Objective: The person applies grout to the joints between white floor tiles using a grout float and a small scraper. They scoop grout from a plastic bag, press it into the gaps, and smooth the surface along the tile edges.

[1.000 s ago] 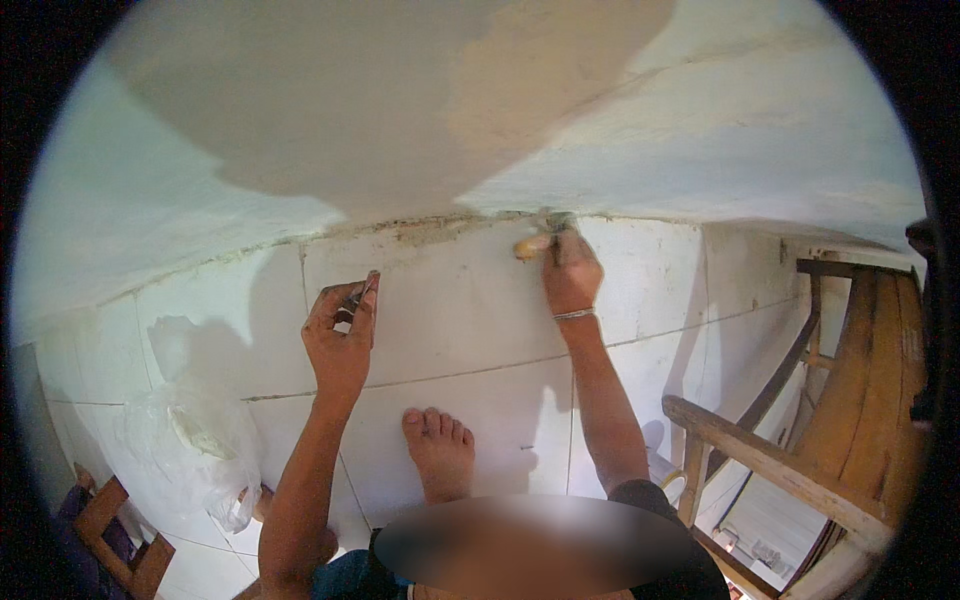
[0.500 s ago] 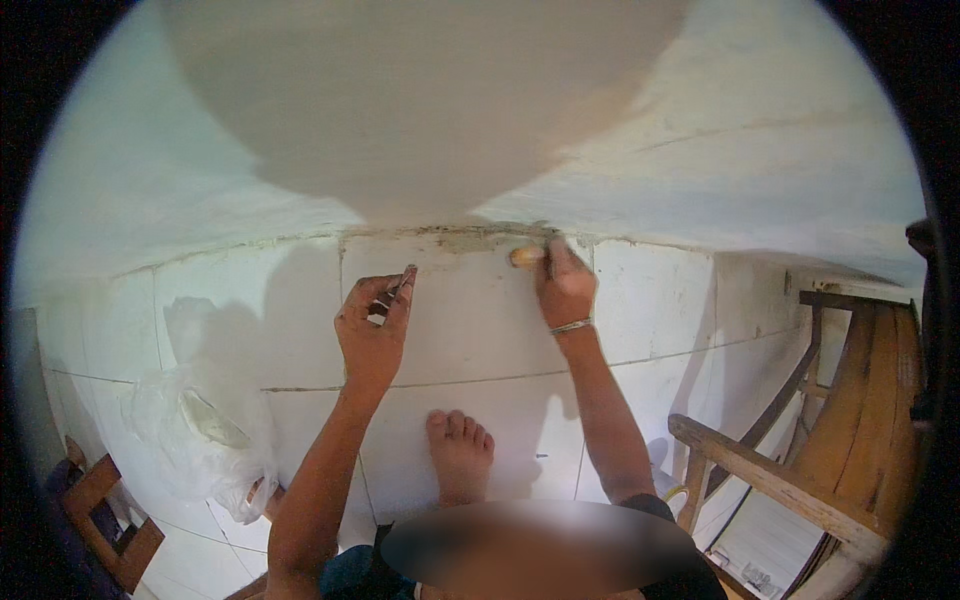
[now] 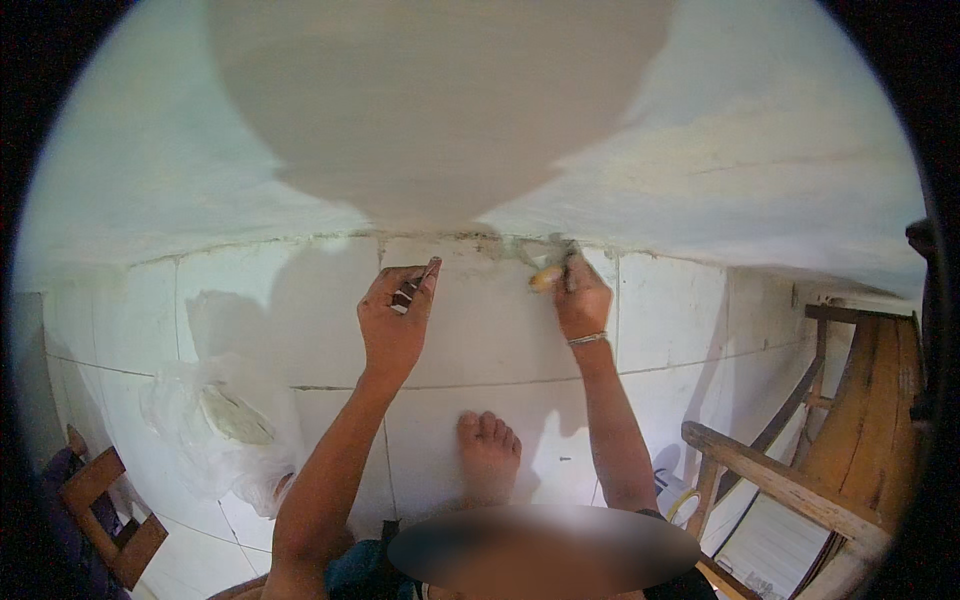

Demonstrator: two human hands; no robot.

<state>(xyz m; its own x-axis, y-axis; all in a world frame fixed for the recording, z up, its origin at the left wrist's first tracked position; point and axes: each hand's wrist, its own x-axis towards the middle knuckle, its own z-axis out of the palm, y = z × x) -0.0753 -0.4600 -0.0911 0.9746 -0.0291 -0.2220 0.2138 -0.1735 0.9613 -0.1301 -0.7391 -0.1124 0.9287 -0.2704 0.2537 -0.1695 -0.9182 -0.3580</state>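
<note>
My left hand [image 3: 400, 315] is closed on a thin, flat object [image 3: 430, 275], too small to make out, held over the white floor tiles left of centre. Right of it, my right hand [image 3: 582, 300] grips a blurred tool with a wooden handle [image 3: 545, 277], apparently a scraper; its head is at the stained seam [image 3: 470, 240] where the pale wall [image 3: 760, 150] meets the tiles. The exact edge of that tool is smeared by motion. A large shadow falls on the wall above both hands.
A crumpled clear plastic bag [image 3: 220, 430] lies at lower left beside a wooden frame [image 3: 95, 485]. A wooden bench [image 3: 855, 400] with an armrest stands at the right, a pale object [image 3: 668, 485] beneath it. My bare foot [image 3: 488, 445] is on the tiles [image 3: 340, 420].
The view has shifted, with the bag and foot further right in the picture. My left hand has moved right and slightly up. My right hand, still gripping the blurred tool, has shifted along the seam.
</note>
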